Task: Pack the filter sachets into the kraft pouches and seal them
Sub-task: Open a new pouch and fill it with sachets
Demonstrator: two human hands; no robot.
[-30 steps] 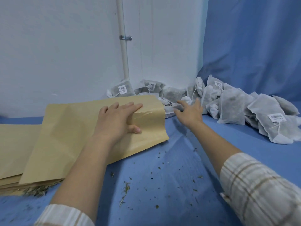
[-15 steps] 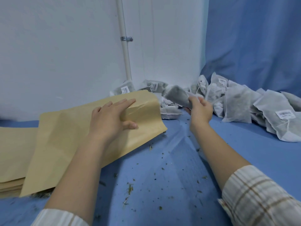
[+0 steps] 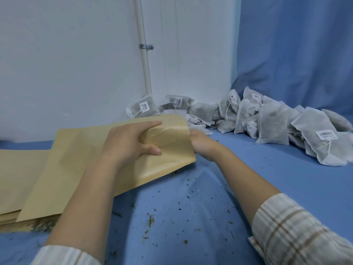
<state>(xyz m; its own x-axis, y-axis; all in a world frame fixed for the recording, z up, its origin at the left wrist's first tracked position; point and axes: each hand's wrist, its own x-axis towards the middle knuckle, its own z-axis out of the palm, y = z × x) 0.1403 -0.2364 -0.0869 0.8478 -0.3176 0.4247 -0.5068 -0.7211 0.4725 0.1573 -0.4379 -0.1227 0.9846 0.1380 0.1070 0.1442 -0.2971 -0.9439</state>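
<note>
The left hand (image 3: pixel 127 144) has the top kraft pouch (image 3: pixel 76 159) by its mouth end: four fingers lie flat along the upper face, the thumb hooks onto the paper below them, so the end of the pouch is pinched between thumb and fingers and lifts slightly off the stack. Just to the right of that hand, the right hand (image 3: pixel 200 144) sits at the pouch's open edge, its fingers tucked in behind the paper and out of sight. Whether they are curled round anything there, I cannot tell; no sachet shows in that hand.

The rest of the pouch runs away leftward and toward the person from the left hand, lying over the stack of kraft pouches (image 3: pixel 13 178) that spreads out left of the left forearm.

The filter sachets (image 3: pixel 267 123) are heaped beyond and to the right of the right hand, well apart from the left hand, along the foot of the white wall (image 3: pixel 66 64) and the blue curtain (image 3: pixel 296 54). The nearest ones lie just past the right hand's knuckles.

Between the two forearms, herb crumbs (image 3: pixel 149 224) speckle the blue table cover (image 3: pixel 257 184).
</note>
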